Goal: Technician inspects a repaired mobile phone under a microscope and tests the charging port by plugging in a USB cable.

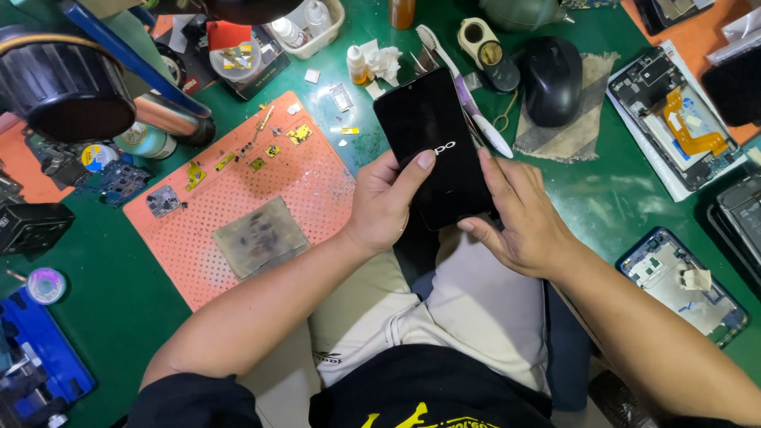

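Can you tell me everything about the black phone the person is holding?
The black phone is a flat, glossy slab with rounded corners, its dark screen showing only a small pale mark. It tilts over the green table's edge, above the lap. The left hand grips its left side, thumb on the glass; the right hand holds its lower right edge.

There is one view only, from a camera worn on the person's head. It looks steeply down over the chest and lap onto a green tabletop (610,198) that fills most of the frame. The wearer's dark shirt and pale shorts lie along the lower edge, and both forearms run up from the lower corners toward the centre, so the frame's top is the far side of the tabletop. The camera is close: the two hands meet near the middle of the frame, and the tabletop's things are cut off at the left, top and right edges.
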